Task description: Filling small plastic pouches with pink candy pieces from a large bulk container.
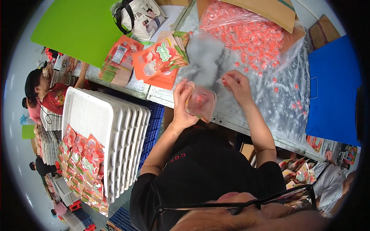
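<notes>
My left hand (182, 107) is closed on a pouch (202, 103) with a clear pinkish side and a green-patterned edge. Through its side, red shapes show. Across from it, over the metal table, my right hand (239, 89) pinches a small red sweet (226, 82) in a clear wrapper, a little apart from the pouch. Beyond that hand lies a big heap of the same red wrapped sweets (250, 36), with several loose ones scattered toward the right. Flat printed pouches (160, 57) in red and green lie stacked on the table beyond my left hand.
To my left rises a stack of white plastic trays (129, 127), filled red pouches (83, 165) on the top one. Blue (335, 88) and green (75, 29) panels flank the metal table (266, 115). A carrier bag (144, 19) stands at the back. Other people sit both sides.
</notes>
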The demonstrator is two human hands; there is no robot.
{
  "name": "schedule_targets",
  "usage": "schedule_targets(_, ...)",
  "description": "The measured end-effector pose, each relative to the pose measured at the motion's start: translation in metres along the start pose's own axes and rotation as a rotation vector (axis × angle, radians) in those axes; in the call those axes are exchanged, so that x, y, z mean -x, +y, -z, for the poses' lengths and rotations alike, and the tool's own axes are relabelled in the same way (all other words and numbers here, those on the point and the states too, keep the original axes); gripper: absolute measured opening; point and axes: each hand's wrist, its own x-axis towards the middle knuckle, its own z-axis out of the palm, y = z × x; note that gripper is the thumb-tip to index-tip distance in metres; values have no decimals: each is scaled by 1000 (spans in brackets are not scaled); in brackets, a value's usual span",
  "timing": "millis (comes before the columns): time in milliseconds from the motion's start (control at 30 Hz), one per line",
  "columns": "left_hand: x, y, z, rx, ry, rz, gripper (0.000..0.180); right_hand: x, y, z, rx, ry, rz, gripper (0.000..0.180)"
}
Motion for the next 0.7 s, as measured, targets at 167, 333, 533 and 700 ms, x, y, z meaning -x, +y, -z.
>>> schedule_targets(167,1,-11,-16,-23,-29,188,101,8,-73,-9,-126,-122,70,17)
schedule_targets(333,-6,7,-22,-34,-40,185,110,3,-101,-25,582,-315,362,17)
schedule_targets(533,-6,7,-35,-40,-39,184,108,2,-92,-59,613,0,595,18)
schedule_targets(700,-16,14,-40,-18,-25,270,112,-2,-72,-61,172,-82,472,26)
